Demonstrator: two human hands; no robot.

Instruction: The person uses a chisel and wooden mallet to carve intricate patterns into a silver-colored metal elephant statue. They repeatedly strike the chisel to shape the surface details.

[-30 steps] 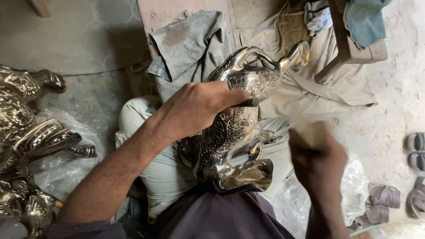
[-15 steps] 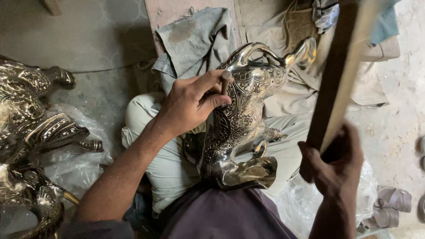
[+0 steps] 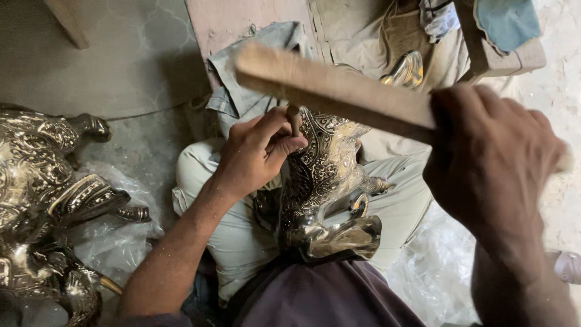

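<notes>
An engraved, shiny metal animal figure (image 3: 327, 181) stands upright on my lap between my knees. My left hand (image 3: 257, 151) pinches a small metal punch (image 3: 293, 118) upright against the figure's upper part. My right hand (image 3: 493, 160) grips a flat wooden stick (image 3: 333, 91) that stretches leftward, its far end lying just above the punch. The stick hides most of the figure's head; only a shiny curved part (image 3: 408, 69) shows beyond it.
More engraved metal figures (image 3: 42, 181) lie on clear plastic sheeting (image 3: 109, 242) at the left. Grey cloth (image 3: 254, 72) and a low wooden stool (image 3: 508, 54) lie ahead. A sandal (image 3: 566, 266) sits at the right edge on the concrete floor.
My right hand picked up the wooden stick, raised it upright, then swung it down across the figure. My left hand shifted from resting on the figure to pinching the punch.
</notes>
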